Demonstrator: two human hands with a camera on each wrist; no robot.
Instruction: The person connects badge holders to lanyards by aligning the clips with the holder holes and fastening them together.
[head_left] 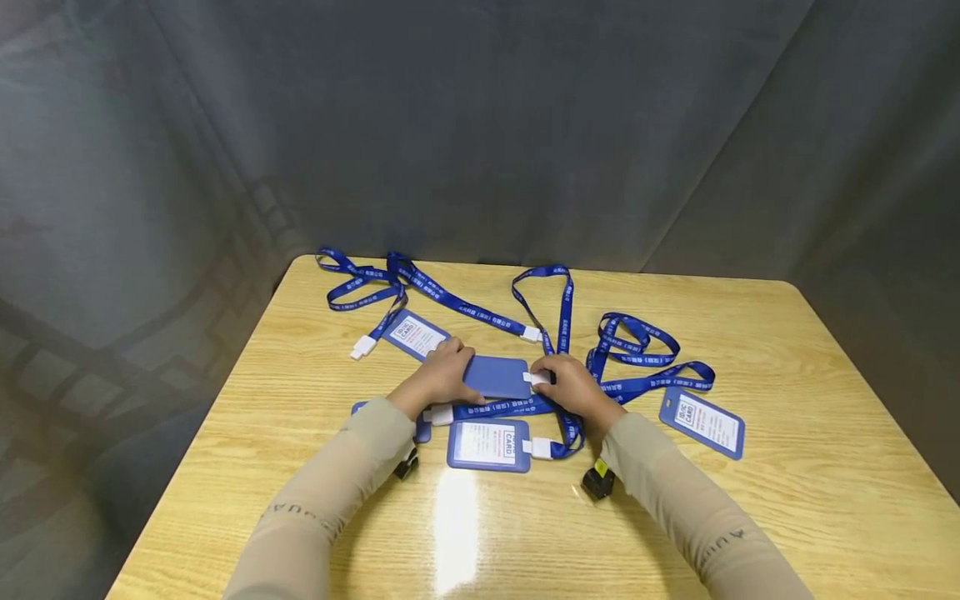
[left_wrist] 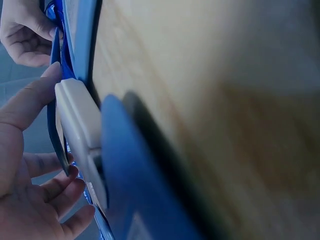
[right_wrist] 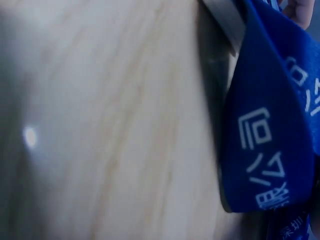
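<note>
My left hand [head_left: 442, 375] grips a blue badge holder [head_left: 498, 377] by its left end, plain side up. In the left wrist view, thumb and fingers clasp opposite edges of the holder [left_wrist: 52, 122]. At its other end my right hand [head_left: 576, 390] pinches the white clip [head_left: 537, 378]; whether the clip is fastened is hidden by the fingers. Just below lies a second badge holder [head_left: 487, 443], joined to a white clip [head_left: 540, 448] on a blue lanyard [head_left: 517, 407]. A blue strap with white lettering [right_wrist: 270, 135] fills the right side of the right wrist view.
Behind my left hand lies a badge holder [head_left: 417, 333] near a loose lanyard clip [head_left: 363, 347]. Another lanyard [head_left: 465, 308] crosses the back. At the right, a coiled lanyard [head_left: 637, 350] lies near a separate badge holder [head_left: 703, 422]. A grey curtain [head_left: 480, 133] stands behind the table.
</note>
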